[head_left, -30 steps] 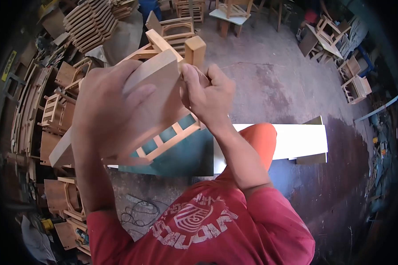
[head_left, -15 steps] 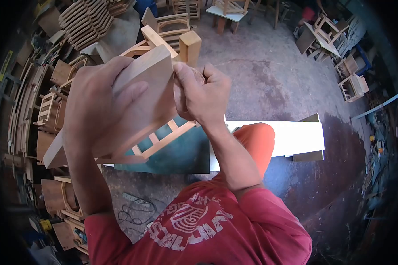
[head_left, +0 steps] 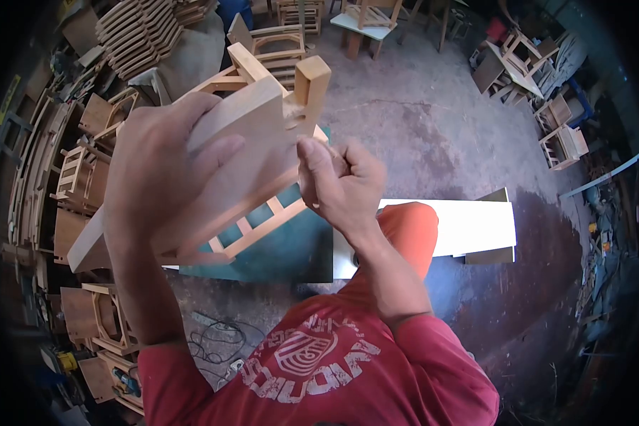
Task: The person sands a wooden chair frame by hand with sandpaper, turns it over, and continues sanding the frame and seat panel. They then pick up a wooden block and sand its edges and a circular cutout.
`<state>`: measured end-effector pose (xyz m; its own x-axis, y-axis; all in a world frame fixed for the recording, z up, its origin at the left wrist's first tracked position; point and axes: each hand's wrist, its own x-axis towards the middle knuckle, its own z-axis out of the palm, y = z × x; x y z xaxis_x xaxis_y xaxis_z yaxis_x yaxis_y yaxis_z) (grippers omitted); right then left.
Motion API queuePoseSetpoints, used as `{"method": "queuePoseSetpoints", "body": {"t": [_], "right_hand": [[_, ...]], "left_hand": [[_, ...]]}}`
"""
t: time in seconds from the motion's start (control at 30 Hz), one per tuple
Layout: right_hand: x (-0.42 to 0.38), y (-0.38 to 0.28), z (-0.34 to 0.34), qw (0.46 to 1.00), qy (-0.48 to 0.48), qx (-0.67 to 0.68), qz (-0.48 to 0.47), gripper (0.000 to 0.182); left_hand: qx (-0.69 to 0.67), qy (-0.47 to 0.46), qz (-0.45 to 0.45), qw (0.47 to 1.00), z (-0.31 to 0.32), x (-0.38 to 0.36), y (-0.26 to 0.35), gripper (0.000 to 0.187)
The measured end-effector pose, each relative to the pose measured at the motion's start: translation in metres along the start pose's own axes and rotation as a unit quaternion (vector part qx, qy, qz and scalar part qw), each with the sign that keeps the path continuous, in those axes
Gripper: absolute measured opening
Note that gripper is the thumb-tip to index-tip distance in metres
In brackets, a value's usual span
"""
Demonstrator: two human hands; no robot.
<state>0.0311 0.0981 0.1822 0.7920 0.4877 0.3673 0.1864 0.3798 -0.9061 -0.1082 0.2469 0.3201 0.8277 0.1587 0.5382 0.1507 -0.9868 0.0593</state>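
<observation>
A small wooden chair is held up tilted before my chest, its broad pale panel (head_left: 259, 131) facing me. My left hand (head_left: 156, 174) wraps over the panel's edge, with the thumb lying across its face. Past the panel's right end rises a squared wooden leg (head_left: 312, 85), and the lower rails (head_left: 263, 226) show underneath. My right hand (head_left: 344, 181) is closed, thumb on top, just right of the panel's edge. A thin brownish piece, which looks like folded sandpaper, is mostly hidden in its fingers.
Beneath the chair lies a dark green surface (head_left: 291, 259), with a long white board (head_left: 476, 226) to its right. Stacked chair parts (head_left: 135, 35) and several chairs line the left. More chairs stand at the back right (head_left: 529, 64). A cable (head_left: 216, 337) lies on the floor.
My right hand has moved down and to the right, away from the panel's edge and leg. The left hand keeps its hold; the chair has shifted only slightly.
</observation>
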Motion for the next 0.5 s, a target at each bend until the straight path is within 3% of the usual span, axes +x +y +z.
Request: {"method": "queuePoseSetpoints", "body": {"t": [0.1, 0.2, 0.27, 0.4, 0.47, 0.5], "right_hand": [[0.004, -0.014, 0.006, 0.997, 0.038, 0.052, -0.039, 0.039], [0.026, -0.009, 0.014, 0.992, 0.078, -0.025, -0.099, 0.041], [0.042, 0.002, 0.015, 0.938, 0.073, -0.224, -0.256, 0.035], [0.043, 0.000, 0.015, 0.932, 0.063, -0.239, -0.264, 0.032], [0.032, -0.007, 0.017, 0.973, 0.041, -0.172, -0.148, 0.032], [0.037, -0.008, 0.013, 0.972, 0.042, -0.174, -0.150, 0.032]], "left_hand": [[-0.030, -0.009, -0.022, 0.999, 0.000, 0.000, -0.001, 0.031], [0.001, -0.010, -0.010, 1.000, -0.001, 0.000, -0.001, 0.031], [-0.023, -0.013, -0.023, 0.999, 0.000, 0.000, 0.000, 0.032], [-0.042, -0.033, -0.064, 0.997, -0.002, 0.000, 0.001, 0.037], [-0.029, -0.030, -0.055, 0.998, -0.001, 0.000, 0.001, 0.037], [-0.013, -0.028, -0.043, 0.999, -0.001, 0.001, 0.001, 0.037]]}}
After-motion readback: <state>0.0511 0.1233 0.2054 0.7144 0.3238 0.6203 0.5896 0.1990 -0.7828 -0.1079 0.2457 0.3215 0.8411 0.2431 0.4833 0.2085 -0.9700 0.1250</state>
